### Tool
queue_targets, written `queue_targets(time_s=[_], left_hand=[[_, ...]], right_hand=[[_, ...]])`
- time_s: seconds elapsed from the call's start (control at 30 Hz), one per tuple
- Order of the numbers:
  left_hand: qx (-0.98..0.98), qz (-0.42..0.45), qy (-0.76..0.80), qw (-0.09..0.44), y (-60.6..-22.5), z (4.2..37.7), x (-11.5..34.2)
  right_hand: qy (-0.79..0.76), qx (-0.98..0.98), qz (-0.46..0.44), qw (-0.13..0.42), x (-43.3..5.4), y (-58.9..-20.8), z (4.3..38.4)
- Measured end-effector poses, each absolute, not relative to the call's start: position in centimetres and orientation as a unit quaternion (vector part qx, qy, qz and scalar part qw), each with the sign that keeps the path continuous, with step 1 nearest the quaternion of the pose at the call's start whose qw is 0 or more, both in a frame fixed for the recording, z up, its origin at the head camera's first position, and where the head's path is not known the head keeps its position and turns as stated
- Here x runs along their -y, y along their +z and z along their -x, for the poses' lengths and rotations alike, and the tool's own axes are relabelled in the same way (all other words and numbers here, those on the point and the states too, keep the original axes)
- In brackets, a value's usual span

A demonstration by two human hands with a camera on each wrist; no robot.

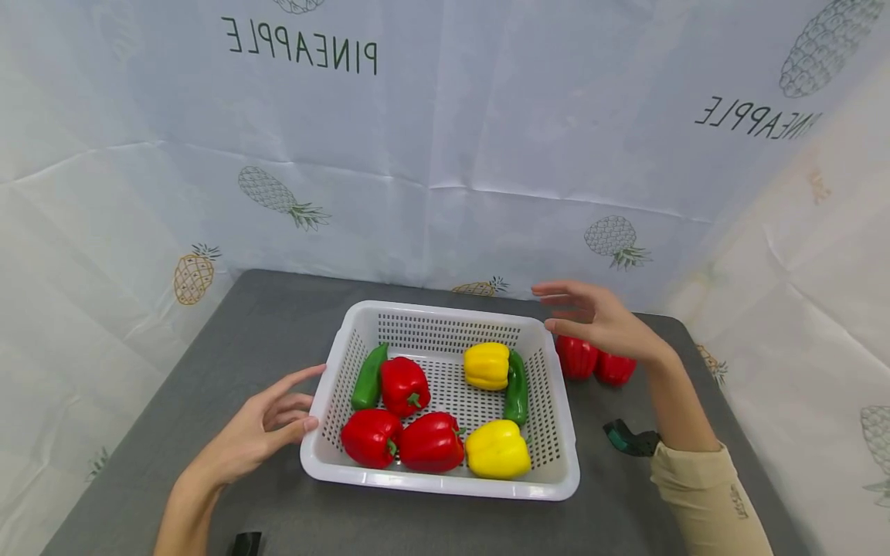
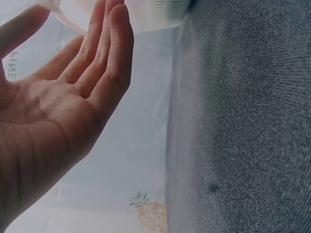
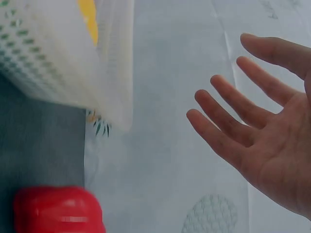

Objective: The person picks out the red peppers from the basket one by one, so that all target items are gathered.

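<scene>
Got a white basket on the grey bench, sitting right between both hands. Running left to right on its long axis, a touch skewed, with a short end facing each hand. Clearly nearer: the left hand, right up at the left rim. Can't swear to actual contact along there, but looks like fingertips at the edge, with the basket straight off to their right. Fingers relaxed and spread away from the thumb, not wrapped round anything.

Other side, not so close. Right hand hanging in the air by the far right corner, fingers loose and apart, nothing in them. From there, basket down and off to the left. Two red bell peppers parked on the bench just past that right end, pretty much below the same hand.

Inside the basket: three more red ones, two yellow bell peppers, two long green peppers.
</scene>
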State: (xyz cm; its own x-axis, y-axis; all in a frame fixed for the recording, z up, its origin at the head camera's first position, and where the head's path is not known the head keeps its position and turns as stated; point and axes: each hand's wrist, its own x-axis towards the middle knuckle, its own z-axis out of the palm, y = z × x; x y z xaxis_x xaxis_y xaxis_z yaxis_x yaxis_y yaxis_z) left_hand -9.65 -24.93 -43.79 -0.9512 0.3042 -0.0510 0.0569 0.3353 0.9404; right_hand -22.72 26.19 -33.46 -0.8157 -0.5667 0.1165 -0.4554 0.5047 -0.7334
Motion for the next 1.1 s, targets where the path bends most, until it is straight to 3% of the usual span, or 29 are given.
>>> queue_targets(time_s=[0.6,1.1], left_hand=[[-0.802,-0.112,0.576,0.111,-44.1,9.6,25.0],[-0.805,-0.111,0.572,0.109,-44.1,9.7,25.0]], right_hand=[[-0.393,-0.833,0.362,0.143,-19.1,-32.5,24.2],[-0.392,-0.793,0.394,0.249,-13.8,-35.4,25.6]])
